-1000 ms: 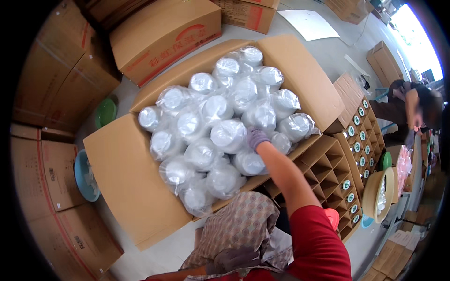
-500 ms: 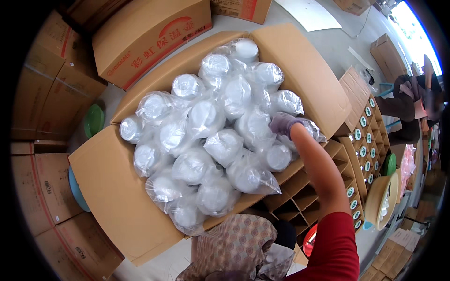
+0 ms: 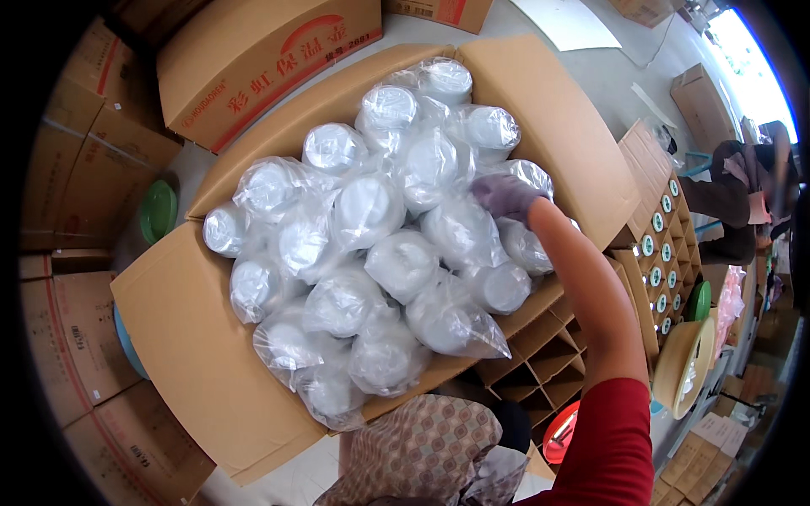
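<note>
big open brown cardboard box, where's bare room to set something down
Bare: the brown cardboard left flap, between the plastic-wrapped white round items and stacked brown cartons; the brown cardboard right flap, between those items and the grey floor. Crowded: the inside, where the items press together, the purple-gloved right hand among them.

head-worn fisheye view; steeply downward

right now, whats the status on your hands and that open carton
Right gloved hand among clear-bagged white cylinders, grip unclear. Left hand barely showing, lower edge. Open cardboard carton crowded, little working room.
</note>
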Available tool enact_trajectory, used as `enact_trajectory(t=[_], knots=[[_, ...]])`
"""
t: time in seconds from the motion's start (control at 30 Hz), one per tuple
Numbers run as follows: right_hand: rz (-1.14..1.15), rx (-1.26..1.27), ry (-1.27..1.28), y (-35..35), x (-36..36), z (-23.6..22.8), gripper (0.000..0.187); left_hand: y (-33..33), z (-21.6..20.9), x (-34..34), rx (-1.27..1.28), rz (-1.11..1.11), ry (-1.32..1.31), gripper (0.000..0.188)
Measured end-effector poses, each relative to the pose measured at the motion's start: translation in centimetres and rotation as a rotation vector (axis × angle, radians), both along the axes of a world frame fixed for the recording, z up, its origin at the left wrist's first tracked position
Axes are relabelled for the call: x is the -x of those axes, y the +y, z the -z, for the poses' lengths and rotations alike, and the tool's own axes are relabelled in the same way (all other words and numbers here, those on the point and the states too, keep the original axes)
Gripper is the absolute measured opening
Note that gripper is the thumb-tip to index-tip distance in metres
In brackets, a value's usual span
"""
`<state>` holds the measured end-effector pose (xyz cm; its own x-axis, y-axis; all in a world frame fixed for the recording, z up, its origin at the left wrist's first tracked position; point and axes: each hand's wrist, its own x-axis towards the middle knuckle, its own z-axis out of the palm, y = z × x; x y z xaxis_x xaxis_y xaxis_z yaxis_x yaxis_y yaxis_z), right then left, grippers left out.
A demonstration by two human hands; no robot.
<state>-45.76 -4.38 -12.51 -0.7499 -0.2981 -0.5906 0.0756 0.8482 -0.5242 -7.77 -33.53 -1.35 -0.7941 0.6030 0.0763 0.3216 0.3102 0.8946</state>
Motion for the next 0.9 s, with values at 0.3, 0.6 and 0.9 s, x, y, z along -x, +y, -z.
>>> enact_trajectory(t=[0.3, 0.6, 0.9], knots=[[-1.031, -0.852, 0.303, -4.8, 2.5, 3.6, 0.031, -0.6, 0.6, 1.6, 0.022, -0.079, -0.045, 0.055], [-0.41, 0.099, 0.701, 2.0, -9.1, -19.0, 0.024, -1.6, -0.8, 0.3, -0.118, -0.119, -0.319, 0.058], [0.914, 0.556, 0.081, 5.8, -47.8, -40.5, 0.024, 3.9, -7.3, -7.0, -0.654, 0.038, -1.289, 0.061]])
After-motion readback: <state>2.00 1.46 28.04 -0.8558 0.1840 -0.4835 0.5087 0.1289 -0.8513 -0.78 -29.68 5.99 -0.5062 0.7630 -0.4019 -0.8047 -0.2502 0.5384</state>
